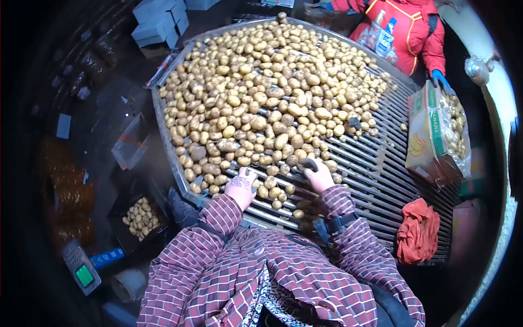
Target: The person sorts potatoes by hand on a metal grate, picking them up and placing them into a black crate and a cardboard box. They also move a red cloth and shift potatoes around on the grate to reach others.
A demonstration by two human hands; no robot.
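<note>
Many potatoes [261, 92] lie heaped on a slatted metal table [381, 163]. My left hand [241, 188], in a pale glove with dark fingertips, rests at the near edge of the heap; its fingers are partly hidden and what they hold, if anything, cannot be made out. My right hand [318, 175], gloved the same way, reaches to the potatoes at the near right of the heap, its thumb and fingers apart. Several loose potatoes [271, 192] lie on the slats between my two hands.
A banana carton [424, 131] with bagged potatoes stands on the right, touched by a co-worker's blue-gloved hand [441, 80]. Red cloth [418, 231] lies at the near right. At left are a box of potatoes [141, 219], a scale display [84, 275] and white boxes [158, 24].
</note>
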